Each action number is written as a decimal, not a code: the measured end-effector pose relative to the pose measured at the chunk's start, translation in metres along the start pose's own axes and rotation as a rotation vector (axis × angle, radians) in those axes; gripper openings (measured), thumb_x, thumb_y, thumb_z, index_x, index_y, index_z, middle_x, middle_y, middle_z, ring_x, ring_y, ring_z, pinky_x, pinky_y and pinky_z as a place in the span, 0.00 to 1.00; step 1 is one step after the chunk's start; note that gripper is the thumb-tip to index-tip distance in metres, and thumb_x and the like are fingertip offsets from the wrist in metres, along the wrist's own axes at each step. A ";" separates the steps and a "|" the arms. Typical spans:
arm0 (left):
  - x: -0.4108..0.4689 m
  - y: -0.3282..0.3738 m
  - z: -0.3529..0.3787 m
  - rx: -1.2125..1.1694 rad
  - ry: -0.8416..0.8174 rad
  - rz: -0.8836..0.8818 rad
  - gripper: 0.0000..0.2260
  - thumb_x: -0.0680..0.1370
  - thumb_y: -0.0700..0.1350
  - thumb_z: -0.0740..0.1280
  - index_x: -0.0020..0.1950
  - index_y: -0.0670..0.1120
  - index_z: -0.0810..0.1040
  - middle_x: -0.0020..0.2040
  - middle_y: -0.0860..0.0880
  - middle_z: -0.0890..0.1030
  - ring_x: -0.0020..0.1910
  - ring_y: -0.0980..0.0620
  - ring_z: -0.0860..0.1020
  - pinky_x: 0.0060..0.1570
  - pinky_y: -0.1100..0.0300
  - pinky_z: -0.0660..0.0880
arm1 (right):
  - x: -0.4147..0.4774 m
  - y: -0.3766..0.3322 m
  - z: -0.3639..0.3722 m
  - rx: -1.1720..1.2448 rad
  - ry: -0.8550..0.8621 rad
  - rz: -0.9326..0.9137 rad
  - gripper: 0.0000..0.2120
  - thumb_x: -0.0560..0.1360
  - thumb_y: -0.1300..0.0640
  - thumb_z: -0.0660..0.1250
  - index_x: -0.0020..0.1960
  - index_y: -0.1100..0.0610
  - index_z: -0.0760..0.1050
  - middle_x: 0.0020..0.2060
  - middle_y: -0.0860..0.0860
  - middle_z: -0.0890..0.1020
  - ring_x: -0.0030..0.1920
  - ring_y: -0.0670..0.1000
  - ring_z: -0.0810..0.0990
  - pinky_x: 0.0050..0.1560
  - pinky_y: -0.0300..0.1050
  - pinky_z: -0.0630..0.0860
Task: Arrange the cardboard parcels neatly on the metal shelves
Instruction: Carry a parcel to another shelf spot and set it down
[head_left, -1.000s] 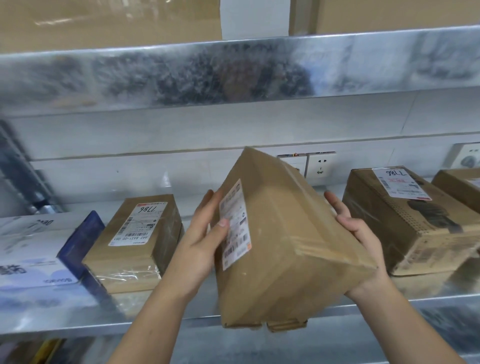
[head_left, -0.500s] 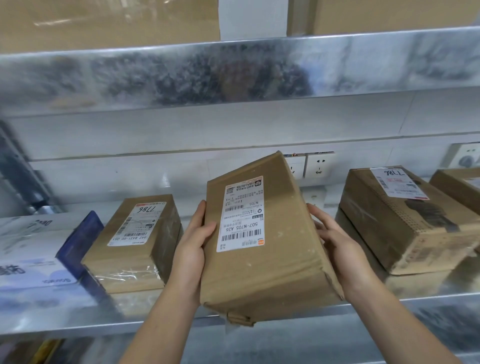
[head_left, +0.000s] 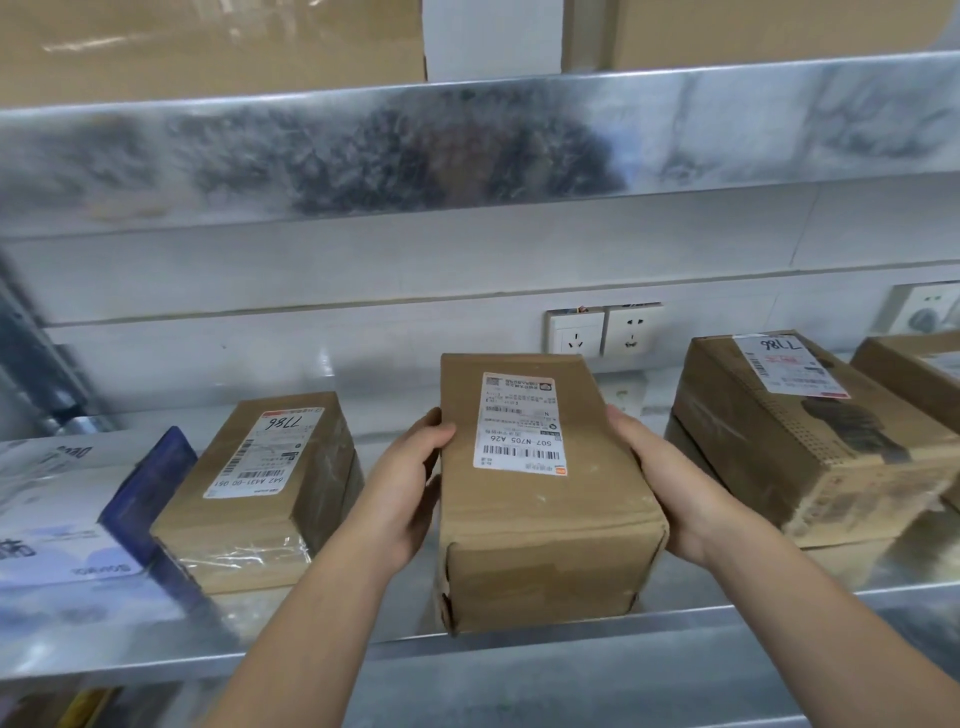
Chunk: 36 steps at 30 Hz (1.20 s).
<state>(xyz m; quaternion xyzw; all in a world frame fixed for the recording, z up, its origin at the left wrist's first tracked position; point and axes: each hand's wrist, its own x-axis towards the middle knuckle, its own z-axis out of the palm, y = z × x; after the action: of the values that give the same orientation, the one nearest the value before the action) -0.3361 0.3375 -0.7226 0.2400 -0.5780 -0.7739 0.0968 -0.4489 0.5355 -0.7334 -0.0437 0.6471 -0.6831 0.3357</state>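
Both bare forearms reach forward and upward from the lower edge of the view. The left hand (head_left: 410, 493) grips the left side of the parcel (head_left: 545, 525), with its thumb on the top face. The right hand (head_left: 662, 486) grips the opposite side likewise.

Single head-worn view, close, facing forward and seemingly slightly down at the shelf (head_left: 130, 639).

The held parcel (head_left: 540, 519) hides most fingers; at the shelf (head_left: 769, 592) right end another parcel (head_left: 906, 384) runs off the picture's edge (so does the left-end white-and-blue box (head_left: 52, 499)).
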 end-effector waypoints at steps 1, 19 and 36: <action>0.000 0.000 0.001 0.032 -0.016 -0.005 0.14 0.83 0.45 0.60 0.65 0.53 0.80 0.59 0.48 0.85 0.64 0.45 0.80 0.70 0.44 0.71 | 0.000 -0.002 0.000 -0.028 -0.010 0.006 0.20 0.81 0.41 0.64 0.61 0.54 0.83 0.53 0.54 0.88 0.53 0.55 0.87 0.59 0.51 0.79; 0.011 -0.005 -0.005 0.124 -0.020 -0.057 0.11 0.82 0.39 0.64 0.62 0.50 0.79 0.49 0.49 0.88 0.44 0.52 0.87 0.39 0.60 0.80 | 0.024 -0.005 0.000 -0.267 -0.093 0.013 0.12 0.79 0.55 0.70 0.61 0.57 0.82 0.53 0.53 0.88 0.56 0.55 0.86 0.67 0.56 0.77; 0.002 0.000 -0.007 0.153 -0.058 -0.025 0.15 0.81 0.40 0.66 0.65 0.54 0.77 0.52 0.50 0.87 0.50 0.50 0.86 0.50 0.54 0.80 | 0.011 -0.008 -0.001 -0.300 -0.146 -0.064 0.14 0.80 0.54 0.69 0.65 0.53 0.79 0.55 0.49 0.87 0.57 0.52 0.86 0.66 0.54 0.77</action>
<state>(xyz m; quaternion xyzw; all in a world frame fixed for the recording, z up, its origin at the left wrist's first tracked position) -0.3339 0.3306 -0.7246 0.2316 -0.6351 -0.7351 0.0516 -0.4608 0.5301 -0.7306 -0.1633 0.7138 -0.5843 0.3499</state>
